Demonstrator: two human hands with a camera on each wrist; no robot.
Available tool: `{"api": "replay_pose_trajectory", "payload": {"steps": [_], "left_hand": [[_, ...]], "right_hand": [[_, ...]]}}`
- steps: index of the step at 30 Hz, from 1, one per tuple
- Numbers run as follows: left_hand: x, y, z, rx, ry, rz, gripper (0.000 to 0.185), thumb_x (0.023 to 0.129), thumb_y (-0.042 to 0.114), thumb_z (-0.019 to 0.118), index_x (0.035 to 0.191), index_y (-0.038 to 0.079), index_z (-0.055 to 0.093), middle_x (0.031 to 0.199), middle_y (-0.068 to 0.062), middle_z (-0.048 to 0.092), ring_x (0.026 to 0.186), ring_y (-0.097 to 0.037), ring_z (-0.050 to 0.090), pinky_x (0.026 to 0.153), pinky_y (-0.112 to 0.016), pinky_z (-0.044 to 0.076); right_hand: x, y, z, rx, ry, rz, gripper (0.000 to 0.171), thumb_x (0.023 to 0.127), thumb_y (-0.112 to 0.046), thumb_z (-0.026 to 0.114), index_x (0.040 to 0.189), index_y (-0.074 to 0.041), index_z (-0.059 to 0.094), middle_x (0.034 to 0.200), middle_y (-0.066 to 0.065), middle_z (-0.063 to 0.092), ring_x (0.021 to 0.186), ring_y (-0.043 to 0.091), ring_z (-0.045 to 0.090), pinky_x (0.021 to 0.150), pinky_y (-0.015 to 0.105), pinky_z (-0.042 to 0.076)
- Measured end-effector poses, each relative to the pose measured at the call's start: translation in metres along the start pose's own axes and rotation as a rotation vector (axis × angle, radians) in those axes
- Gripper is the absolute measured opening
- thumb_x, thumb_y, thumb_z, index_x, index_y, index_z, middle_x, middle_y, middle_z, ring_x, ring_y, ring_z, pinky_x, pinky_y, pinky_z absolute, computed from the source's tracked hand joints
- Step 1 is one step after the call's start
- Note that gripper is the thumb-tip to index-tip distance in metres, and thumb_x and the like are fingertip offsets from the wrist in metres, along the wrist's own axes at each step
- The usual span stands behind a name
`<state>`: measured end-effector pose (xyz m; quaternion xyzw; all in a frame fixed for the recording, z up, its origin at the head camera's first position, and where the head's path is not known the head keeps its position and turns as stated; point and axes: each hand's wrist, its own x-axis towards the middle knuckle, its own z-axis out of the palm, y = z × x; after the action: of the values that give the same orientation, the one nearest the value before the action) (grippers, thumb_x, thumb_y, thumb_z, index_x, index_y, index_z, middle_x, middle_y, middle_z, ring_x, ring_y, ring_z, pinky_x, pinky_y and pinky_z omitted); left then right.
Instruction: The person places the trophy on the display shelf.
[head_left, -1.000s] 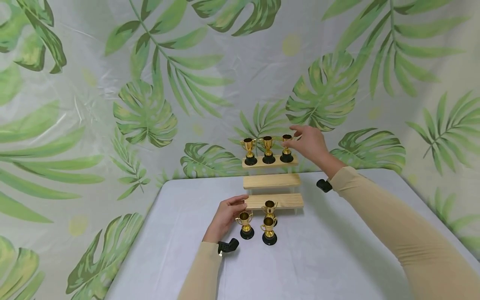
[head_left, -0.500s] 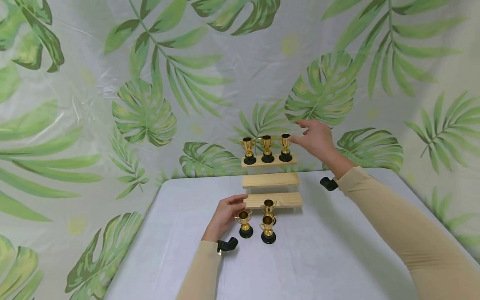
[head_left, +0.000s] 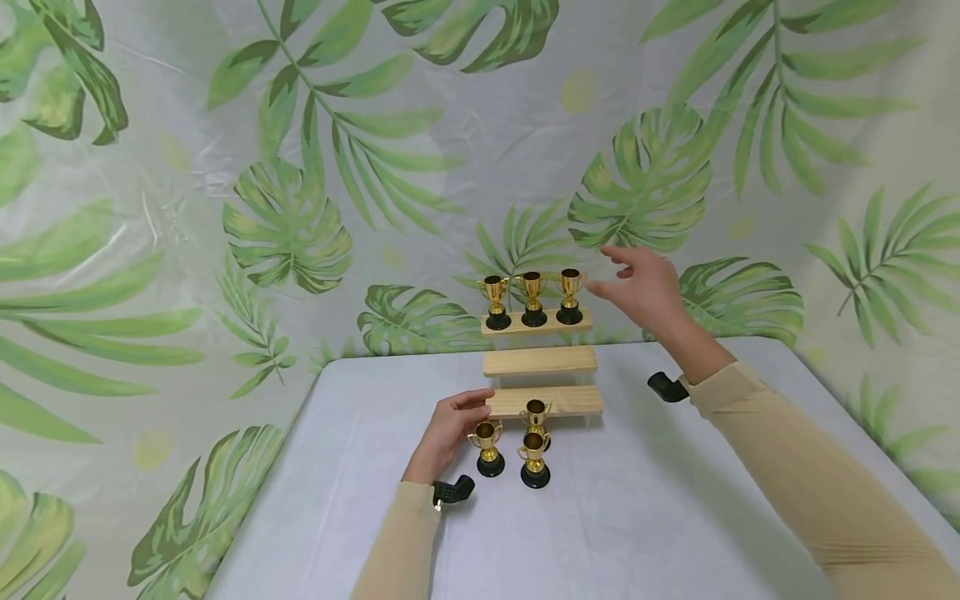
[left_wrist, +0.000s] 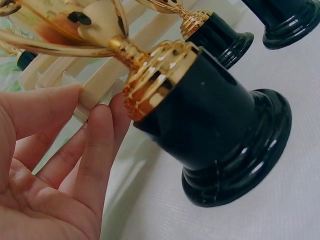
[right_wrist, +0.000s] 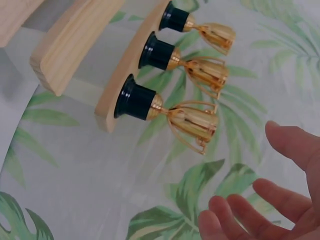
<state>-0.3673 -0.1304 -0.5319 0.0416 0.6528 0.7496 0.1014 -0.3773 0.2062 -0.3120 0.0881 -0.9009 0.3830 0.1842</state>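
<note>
A leaf-printed backdrop [head_left: 300, 208] is hung behind and to both sides of a white table [head_left: 660, 517]. At the far middle of the table a three-tier wooden stand [head_left: 540, 361] is set; its top shelf [head_left: 536, 325] carries three gold trophies on black bases, while the middle and bottom shelves are bare. Three more trophies are grouped on the table just in front of the bottom shelf.

The right hand [head_left: 641, 287] is held in the air just to the right of the rightmost shelf trophy [head_left: 570, 296], apart from it; its fingers [right_wrist: 280, 200] are spread and relaxed, and nothing is held. The left hand [head_left: 450, 433] is rested on the table beside the left table trophy [head_left: 488, 450]. From the left wrist view its fingers [left_wrist: 100, 145] are seen lying nearly straight against the gold collar above the black base [left_wrist: 220, 135], touching but not wrapped round it.

The step in hand is judged to be a trophy just stood on the top shelf. It is done well if the hand is kept wide of the handles, which jut sideways and could be caught, and if each base is seated fully on the narrow shelf. For the table trophy, a hold low on the stem would be steadiest.
</note>
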Motion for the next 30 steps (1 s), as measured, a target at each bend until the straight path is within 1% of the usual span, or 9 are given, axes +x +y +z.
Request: {"api": "replay_pose_trajectory", "payload": {"steps": [3, 9, 12, 16, 19, 25, 30], "left_hand": [[-0.001, 0.000, 0.000, 0.007, 0.000, 0.003, 0.036, 0.091, 0.008, 0.073, 0.127, 0.005, 0.070, 0.117, -0.011, 0.069, 0.101, -0.018, 0.067, 0.083, -0.029, 0.054], [-0.002, 0.001, 0.000, 0.008, 0.002, -0.004, 0.036, 0.091, 0.007, 0.073, 0.127, 0.006, 0.070, 0.117, -0.011, 0.069, 0.100, -0.018, 0.067, 0.082, -0.029, 0.054], [-0.001, 0.002, 0.001, 0.015, 0.002, -0.003, 0.037, 0.091, 0.008, 0.073, 0.128, 0.005, 0.069, 0.117, -0.011, 0.069, 0.100, -0.018, 0.067, 0.082, -0.028, 0.054], [-0.001, 0.003, 0.001, 0.015, 0.004, -0.008, 0.036, 0.091, 0.007, 0.073, 0.127, 0.006, 0.070, 0.116, -0.011, 0.068, 0.099, -0.018, 0.067, 0.082, -0.028, 0.054], [-0.001, 0.003, 0.002, 0.011, 0.004, -0.009, 0.036, 0.092, 0.007, 0.072, 0.127, 0.006, 0.070, 0.117, -0.011, 0.068, 0.099, -0.017, 0.067, 0.082, -0.028, 0.054], [-0.001, 0.004, 0.002, 0.008, 0.007, -0.014, 0.034, 0.092, 0.006, 0.072, 0.126, 0.007, 0.071, 0.116, -0.011, 0.069, 0.099, -0.018, 0.067, 0.080, -0.028, 0.054], [-0.002, 0.004, 0.002, 0.015, 0.004, 0.003, 0.034, 0.092, 0.005, 0.071, 0.127, 0.005, 0.070, 0.116, -0.011, 0.069, 0.101, -0.021, 0.067, 0.079, -0.027, 0.054]], "right_hand": [[-0.010, 0.000, 0.000, 0.015, 0.008, -0.012, 0.067, 0.090, -0.042, 0.076, 0.149, -0.023, 0.052, 0.142, 0.010, 0.053, 0.119, 0.035, 0.056, 0.084, 0.054, 0.052], [-0.030, -0.002, 0.005, 0.031, 0.022, -0.044, 0.064, 0.089, -0.044, 0.076, 0.147, -0.025, 0.055, 0.136, 0.009, 0.056, 0.119, 0.035, 0.057, 0.081, 0.054, 0.053], [-0.038, -0.003, 0.009, 0.038, 0.028, -0.065, 0.061, 0.089, -0.041, 0.077, 0.145, -0.024, 0.057, 0.133, 0.010, 0.058, 0.116, 0.035, 0.059, 0.082, 0.054, 0.053], [-0.050, -0.004, 0.017, 0.073, 0.031, -0.089, 0.059, 0.089, -0.035, 0.079, 0.143, -0.021, 0.059, 0.133, 0.011, 0.059, 0.115, 0.034, 0.060, 0.090, 0.053, 0.051], [-0.058, -0.004, 0.023, 0.113, 0.018, -0.089, 0.058, 0.089, -0.034, 0.079, 0.142, -0.020, 0.060, 0.134, 0.008, 0.059, 0.116, 0.031, 0.059, 0.095, 0.050, 0.050], [-0.076, -0.006, 0.035, 0.161, -0.013, -0.090, 0.058, 0.088, -0.035, 0.080, 0.140, -0.020, 0.061, 0.133, 0.005, 0.060, 0.115, 0.029, 0.060, 0.094, 0.048, 0.051], [-0.091, -0.007, 0.045, 0.187, -0.013, -0.097, 0.057, 0.088, -0.034, 0.081, 0.139, -0.019, 0.062, 0.131, 0.003, 0.061, 0.114, 0.028, 0.061, 0.094, 0.047, 0.052]]}}
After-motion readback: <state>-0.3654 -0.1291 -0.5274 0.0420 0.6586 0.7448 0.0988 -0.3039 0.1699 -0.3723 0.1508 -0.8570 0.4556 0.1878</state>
